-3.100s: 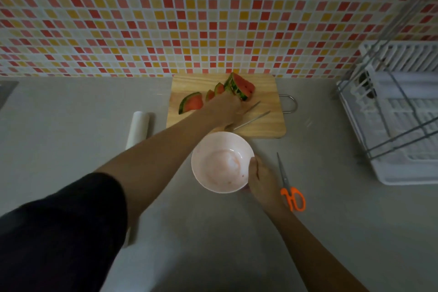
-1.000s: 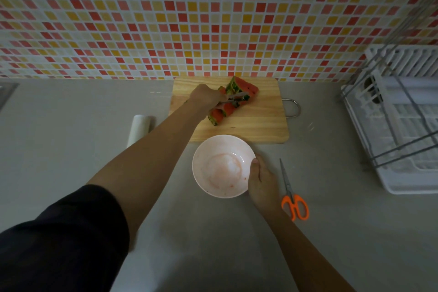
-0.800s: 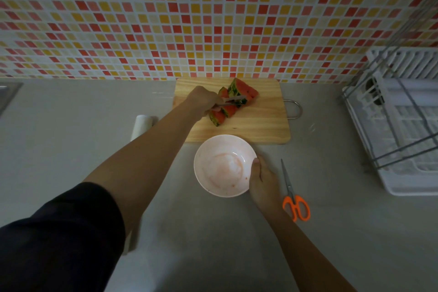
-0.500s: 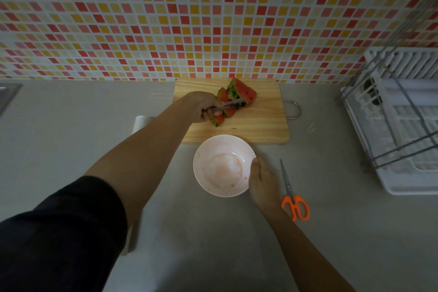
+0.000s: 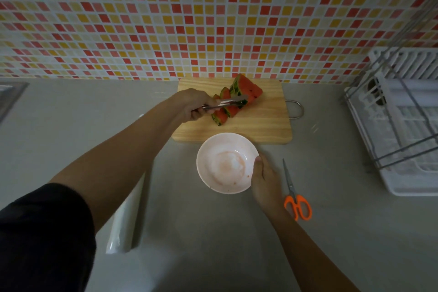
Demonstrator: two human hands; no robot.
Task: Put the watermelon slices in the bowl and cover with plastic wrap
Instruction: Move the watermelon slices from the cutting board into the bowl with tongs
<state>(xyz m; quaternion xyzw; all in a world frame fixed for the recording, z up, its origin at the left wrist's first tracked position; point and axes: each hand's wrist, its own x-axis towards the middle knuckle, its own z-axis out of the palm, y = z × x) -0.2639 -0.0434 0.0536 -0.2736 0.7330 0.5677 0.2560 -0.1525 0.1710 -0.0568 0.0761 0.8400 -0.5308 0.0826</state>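
- Left hand [image 5: 194, 105] (L below): fingers fully curled round the handle end of the slim stainless-steel tongs [image 5: 224, 104]. Firm grip.
- Tong arms run rightward from the L fingertips, nearly closed. The tips lie at the red-fleshed, green-rinded watermelon slices [image 5: 233, 108]. Whether the tips actually clamp a slice: cannot tell.
- Slices lean on one another in a short row, just beyond the L fingertips. All sit on the rectangular light-wood cutting board [image 5: 263, 125] w/ wire loop handle.
- Right hand [image 5: 265, 180] (R below): thumb tip on the rim of the round pale-pink bowl [image 5: 213, 147]. Remaining fingers curl down along its outer wall (mostly hidden under the hand). The R hand holds the bowl on the grey countertop [image 5: 213, 244].
- Bowl interior, just left of the R thumb, shows reddish smears. Its far rim meets the board's near edge.
- Orange-handled scissors [image 5: 295, 194]: flat on the counter, just right of the R knuckles, blades closed.
- Roll of clear plastic wrap [image 5: 128, 216]: on the counter beneath the L forearm, well apart from both sets of fingers.
- White plastic dish rack w/ grey wire frame [image 5: 403, 130]: far right, well apart from the R fingers.
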